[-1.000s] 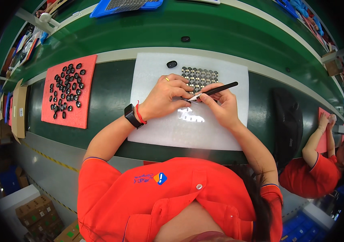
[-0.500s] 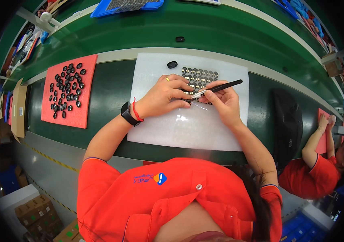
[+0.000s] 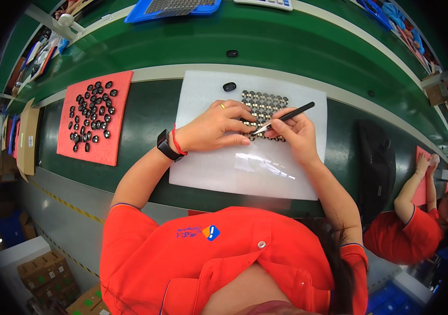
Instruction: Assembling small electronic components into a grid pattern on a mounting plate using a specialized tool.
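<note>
On a white foam sheet [image 3: 208, 173] lies a panel of small black and gold pieces [image 3: 266, 98] in rows, like little circuit boards. My left hand [image 3: 216, 127] rests flat at its left side, fingers stretched over the panel's edge and thumb apart. My right hand [image 3: 298, 134] pinches slim black-handled tweezers [image 3: 293, 114], their pale tips on the lower rows near my left fingertips. What the tips touch is too small to make out. A black oval casing [image 3: 229, 86] lies on the sheet, above my left hand.
To the left, a red foam sheet [image 3: 121, 126] carries many black oval casings. Another casing [image 3: 232, 53] sits on the green ledge, below a blue tray [image 3: 134, 13]. A black bag [image 3: 376, 163] lies on the right, near a co-worker in red. An open carton [image 3: 27, 142] stands far left.
The tweezers have shifted slightly, tips now lower on the panel. My left fingers stay at the panel's edge. The whole view has shifted a little.
</note>
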`<action>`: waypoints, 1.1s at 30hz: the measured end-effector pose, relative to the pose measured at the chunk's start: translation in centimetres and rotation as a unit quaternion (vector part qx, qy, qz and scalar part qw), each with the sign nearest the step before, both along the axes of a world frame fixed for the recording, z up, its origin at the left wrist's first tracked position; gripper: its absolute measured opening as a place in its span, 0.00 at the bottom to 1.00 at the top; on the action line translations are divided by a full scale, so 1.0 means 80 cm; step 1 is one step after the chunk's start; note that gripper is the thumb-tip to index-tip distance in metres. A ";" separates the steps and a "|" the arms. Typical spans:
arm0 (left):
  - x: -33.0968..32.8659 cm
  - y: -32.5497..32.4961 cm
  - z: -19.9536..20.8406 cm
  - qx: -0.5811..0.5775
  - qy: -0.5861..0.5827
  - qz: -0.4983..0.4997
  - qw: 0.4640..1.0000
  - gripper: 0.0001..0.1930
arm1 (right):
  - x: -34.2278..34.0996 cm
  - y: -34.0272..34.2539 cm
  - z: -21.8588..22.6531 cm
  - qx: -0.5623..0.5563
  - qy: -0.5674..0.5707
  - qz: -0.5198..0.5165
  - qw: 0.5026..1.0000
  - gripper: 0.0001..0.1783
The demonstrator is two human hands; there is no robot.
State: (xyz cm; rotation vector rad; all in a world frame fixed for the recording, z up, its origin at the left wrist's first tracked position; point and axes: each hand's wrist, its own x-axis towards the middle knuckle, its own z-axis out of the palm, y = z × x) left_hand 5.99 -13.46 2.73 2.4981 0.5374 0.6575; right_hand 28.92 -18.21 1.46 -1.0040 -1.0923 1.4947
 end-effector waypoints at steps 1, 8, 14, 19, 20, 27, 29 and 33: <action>-0.002 0.003 0.003 0.006 -0.003 -0.019 1.000 0.14 | 0.002 0.003 0.000 0.005 0.002 0.001 1.000 0.10; 0.005 0.085 0.026 -0.131 -0.061 0.171 0.974 0.14 | 0.006 0.002 -0.006 0.006 0.017 -0.020 1.000 0.10; 0.000 0.171 -0.037 0.086 0.028 0.340 0.936 0.17 | 0.003 0.000 -0.005 0.013 0.014 0.002 1.000 0.10; -0.004 0.154 -0.019 0.045 0.026 0.339 0.939 0.10 | 0.003 0.001 -0.002 0.001 0.012 0.002 1.000 0.10; -0.004 0.139 -0.010 0.030 -0.002 0.319 0.947 0.10 | 0.005 0.001 -0.001 0.002 0.011 -0.002 1.000 0.10; -0.029 0.009 0.016 0.003 0.055 0.042 0.998 0.09 | 0.010 0.011 0.008 -0.032 0.014 -0.024 0.999 0.10; -0.034 -0.007 0.008 -0.003 0.043 0.028 0.999 0.13 | 0.003 0.011 0.015 -0.036 0.000 -0.021 0.999 0.10; -0.038 -0.025 0.007 -0.005 -0.042 0.078 0.996 0.22 | -0.015 0.018 0.029 -0.018 -0.055 0.004 0.998 0.11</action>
